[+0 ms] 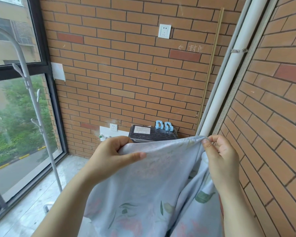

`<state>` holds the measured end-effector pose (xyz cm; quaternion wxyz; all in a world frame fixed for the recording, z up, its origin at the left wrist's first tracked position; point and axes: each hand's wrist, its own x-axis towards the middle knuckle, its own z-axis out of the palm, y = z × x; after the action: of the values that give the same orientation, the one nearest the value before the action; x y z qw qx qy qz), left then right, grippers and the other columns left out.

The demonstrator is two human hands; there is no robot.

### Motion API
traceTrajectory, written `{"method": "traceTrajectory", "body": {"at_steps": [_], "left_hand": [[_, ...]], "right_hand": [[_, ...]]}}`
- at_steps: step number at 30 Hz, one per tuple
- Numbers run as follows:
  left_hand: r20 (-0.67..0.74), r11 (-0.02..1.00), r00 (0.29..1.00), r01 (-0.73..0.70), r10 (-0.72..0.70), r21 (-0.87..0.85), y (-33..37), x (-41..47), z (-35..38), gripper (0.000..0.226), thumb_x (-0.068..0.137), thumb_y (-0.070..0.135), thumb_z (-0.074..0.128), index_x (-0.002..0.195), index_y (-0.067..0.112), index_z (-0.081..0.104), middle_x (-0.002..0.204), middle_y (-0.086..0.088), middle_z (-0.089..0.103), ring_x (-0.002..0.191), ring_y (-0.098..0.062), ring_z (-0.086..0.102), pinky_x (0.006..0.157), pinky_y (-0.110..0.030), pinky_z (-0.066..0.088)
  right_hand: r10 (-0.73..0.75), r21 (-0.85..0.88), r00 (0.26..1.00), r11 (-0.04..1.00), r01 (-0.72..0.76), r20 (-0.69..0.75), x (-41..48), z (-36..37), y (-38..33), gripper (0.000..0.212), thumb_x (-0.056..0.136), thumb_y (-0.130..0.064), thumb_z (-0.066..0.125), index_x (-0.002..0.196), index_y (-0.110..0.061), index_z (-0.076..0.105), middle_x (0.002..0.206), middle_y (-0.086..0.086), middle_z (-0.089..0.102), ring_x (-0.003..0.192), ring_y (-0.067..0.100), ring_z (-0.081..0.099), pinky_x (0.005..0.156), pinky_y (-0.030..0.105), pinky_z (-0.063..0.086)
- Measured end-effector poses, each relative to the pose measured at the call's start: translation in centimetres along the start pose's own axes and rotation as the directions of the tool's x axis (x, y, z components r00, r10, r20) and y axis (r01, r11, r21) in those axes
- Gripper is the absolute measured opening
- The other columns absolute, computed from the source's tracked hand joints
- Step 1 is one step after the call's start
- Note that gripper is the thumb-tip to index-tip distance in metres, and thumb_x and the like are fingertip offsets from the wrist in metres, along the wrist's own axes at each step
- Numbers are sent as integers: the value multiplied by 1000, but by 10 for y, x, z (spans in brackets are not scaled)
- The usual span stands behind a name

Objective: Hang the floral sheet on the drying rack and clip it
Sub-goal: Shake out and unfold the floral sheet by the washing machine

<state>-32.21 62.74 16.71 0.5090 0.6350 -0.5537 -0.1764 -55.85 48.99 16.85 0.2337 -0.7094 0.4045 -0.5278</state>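
The floral sheet (161, 185), pale blue with pink flowers and green leaves, hangs down in front of me. My left hand (113, 154) grips its top edge on the left, thumb lying over the cloth. My right hand (220, 158) pinches the same edge at the right, near a corner. The edge stretches between both hands. The grey drying rack's post (32, 103) with side pegs stands at the left by the window, apart from the sheet. Two light-blue clips (164, 126) sit on a dark box behind the sheet's top edge.
The dark box (152, 132) stands against the brick wall (126, 74). A white pipe (229, 74) slants along the right wall corner. A large window (15, 117) fills the left side. The rack's foot (47, 207) rests on the pale marble floor (32, 202).
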Motion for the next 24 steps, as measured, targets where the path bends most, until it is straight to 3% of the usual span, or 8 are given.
{"method": "traceTrajectory", "body": {"at_steps": [5, 8, 10, 13, 18, 21, 24], "left_hand": [[-148, 998, 988, -52, 48, -19, 3, 0, 2, 51, 73, 48, 70, 61, 4, 47, 58, 2, 31, 54, -11, 29, 50, -27, 20], [-262, 995, 961, -101, 91, -27, 14, 2, 5, 41, 75, 35, 70, 56, 8, 46, 54, 2, 30, 53, -9, 28, 48, -25, 22], [-267, 991, 954, -136, 135, 15, 22, 5, 5, 26, 78, 28, 74, 61, 12, 62, 52, 2, 41, 54, -7, 35, 50, -23, 28], [-239, 980, 952, -177, 193, 85, 30, 9, 11, 12, 79, 23, 72, 69, 18, 72, 56, 6, 59, 56, -10, 51, 52, -21, 38], [-180, 973, 963, -175, 201, 153, 33, 9, 22, 14, 74, 29, 67, 73, 18, 74, 68, 6, 70, 68, -11, 63, 60, -20, 46], [-136, 970, 968, -189, 210, 150, 35, 9, 24, 4, 76, 20, 73, 74, 22, 75, 69, 9, 70, 67, -7, 63, 57, -14, 44], [-110, 965, 969, -199, 220, 172, 37, 7, 25, 5, 76, 21, 71, 74, 23, 75, 71, 12, 71, 70, -6, 65, 60, -14, 46]], "right_hand": [[37, -51, 999, 998, -36, 19, -2, 0, 4, 13, 93, -20, 59, 82, -13, 57, 61, 9, 55, 53, 8, 45, 50, 18, 34], [106, -84, 986, 992, -96, 125, -2, 0, 8, 11, 93, -21, 59, 82, -19, 58, 62, 6, 58, 54, 6, 48, 50, 16, 34], [190, -101, 954, 980, -171, 234, -5, -1, 8, 4, 93, -24, 60, 90, -26, 62, 65, 3, 62, 57, 10, 54, 51, 18, 38], [218, -64, 905, 976, -209, 367, -15, 0, 1, 26, 90, -19, 63, 113, -31, 64, 69, 3, 67, 52, 8, 55, 50, 10, 39], [135, 97, 823, 970, -224, 551, -31, 13, -21, 39, 89, -30, 66, 126, -38, 58, 102, -20, 69, 83, -3, 67, 69, 5, 44], [79, 210, 774, 941, -266, 628, -36, 22, -37, 38, 88, -33, 65, 125, -38, 58, 72, -15, 68, 59, -5, 61, 63, 7, 41], [43, 310, 778, 902, -299, 627, -38, 32, -45, 22, 90, -29, 63, 110, -23, 69, 69, -9, 71, 57, -5, 59, 61, 7, 40]]}}
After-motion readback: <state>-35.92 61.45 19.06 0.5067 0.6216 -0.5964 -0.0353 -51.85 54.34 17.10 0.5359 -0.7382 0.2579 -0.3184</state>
